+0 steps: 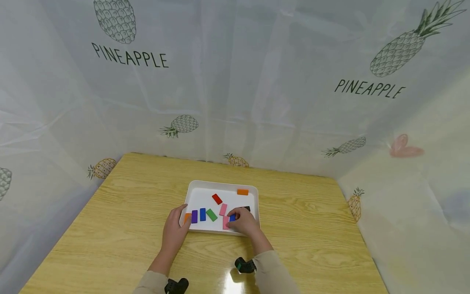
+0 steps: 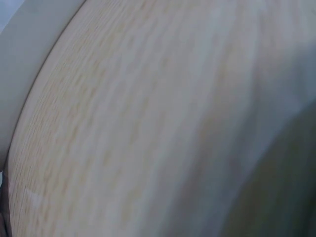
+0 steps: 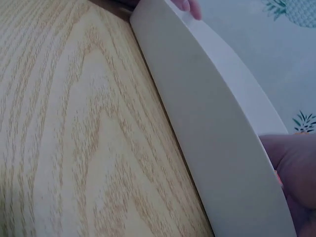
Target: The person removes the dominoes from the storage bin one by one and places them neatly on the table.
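Note:
A white tray (image 1: 200, 191) holds several small rectangular blocks in different colours. My left hand (image 1: 174, 229) grips the tray's near left corner, its thumb over the rim beside an orange block (image 1: 187, 217). Between the thumb and fingers of my right hand (image 1: 245, 223) is a blue block (image 1: 232, 218), partly covered by the fingers. Right against it on the left lies a pink block (image 1: 225, 223), with a second pink block (image 1: 223, 209) just beyond. A black block (image 1: 247, 208) shows from behind the right hand. In the right wrist view, the right hand (image 3: 296, 168) reaches over the tray's wall (image 3: 197, 108).
Left of centre in the tray lie a purple block (image 1: 194, 216), another blue block (image 1: 202, 214) and a tilted green block (image 1: 211, 214). Farther back are a red block (image 1: 217, 199) and an orange one. The wooden table (image 1: 301, 220) meets a pineapple-printed sheet (image 1: 257, 102) behind.

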Available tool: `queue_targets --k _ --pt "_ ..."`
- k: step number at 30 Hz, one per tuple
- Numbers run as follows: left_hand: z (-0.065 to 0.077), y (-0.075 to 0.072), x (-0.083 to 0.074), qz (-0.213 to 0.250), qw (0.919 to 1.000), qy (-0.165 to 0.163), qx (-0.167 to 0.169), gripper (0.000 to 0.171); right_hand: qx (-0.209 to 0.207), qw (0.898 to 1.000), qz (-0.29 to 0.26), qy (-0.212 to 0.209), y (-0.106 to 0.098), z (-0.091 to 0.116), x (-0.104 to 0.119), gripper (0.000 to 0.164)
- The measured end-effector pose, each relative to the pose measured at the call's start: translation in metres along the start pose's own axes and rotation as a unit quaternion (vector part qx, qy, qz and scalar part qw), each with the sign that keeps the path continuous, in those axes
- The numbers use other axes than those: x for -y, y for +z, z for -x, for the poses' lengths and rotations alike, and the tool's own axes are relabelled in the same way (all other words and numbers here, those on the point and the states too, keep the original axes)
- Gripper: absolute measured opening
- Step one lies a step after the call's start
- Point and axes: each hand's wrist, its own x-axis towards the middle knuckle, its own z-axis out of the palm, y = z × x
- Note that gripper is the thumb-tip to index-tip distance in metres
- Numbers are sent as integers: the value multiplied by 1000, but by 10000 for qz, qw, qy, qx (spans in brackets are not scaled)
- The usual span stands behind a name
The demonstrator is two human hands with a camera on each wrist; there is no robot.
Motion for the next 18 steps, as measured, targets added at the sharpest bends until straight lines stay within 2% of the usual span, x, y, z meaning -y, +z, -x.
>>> queue_targets --k 6,10,18 --pt "1 0 -3 17 10000 -31 23 45 22 9998 189 -6 0 3 1 40" --pt "2 0 -5 -18 10000 -5 37 48 44 9997 254 -25 1 5 2 42" --pt "2 1 -8 -357 9991 -36 240 74 -202 9992 319 104 5 1 2 41"
